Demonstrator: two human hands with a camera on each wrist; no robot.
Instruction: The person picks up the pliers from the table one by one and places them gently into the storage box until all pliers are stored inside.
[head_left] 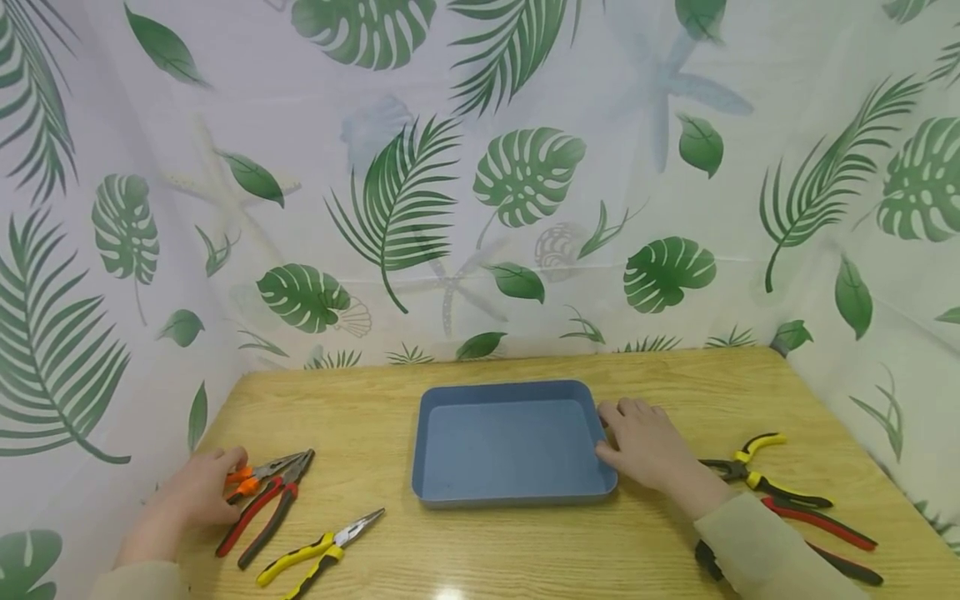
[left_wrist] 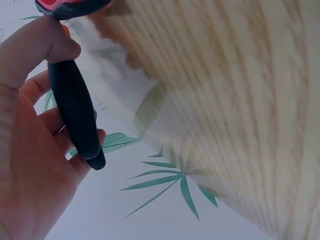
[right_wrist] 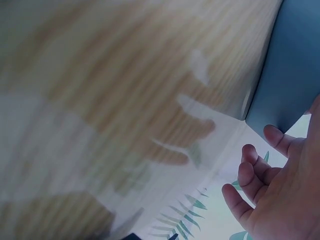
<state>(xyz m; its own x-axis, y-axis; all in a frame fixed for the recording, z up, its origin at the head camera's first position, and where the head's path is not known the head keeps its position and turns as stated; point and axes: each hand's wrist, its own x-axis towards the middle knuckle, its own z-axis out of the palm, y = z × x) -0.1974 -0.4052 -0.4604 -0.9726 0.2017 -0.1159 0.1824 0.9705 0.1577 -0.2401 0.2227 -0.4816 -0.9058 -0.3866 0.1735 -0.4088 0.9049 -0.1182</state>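
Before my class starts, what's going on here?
A person's left hand holds orange-and-black-handled metal pliers; the right hand touches the right edge of a blue rectangular tray. On the wood-grain table, red-and-black-handled pliers and yellow-and-black-handled pliers lie left of the tray, with another red pair and yellow pair to its right.

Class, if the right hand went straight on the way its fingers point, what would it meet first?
Probably the right side of the blue, shallow rectangular tray; the right hand is right beside that rim, though exact contact is hard to judge.
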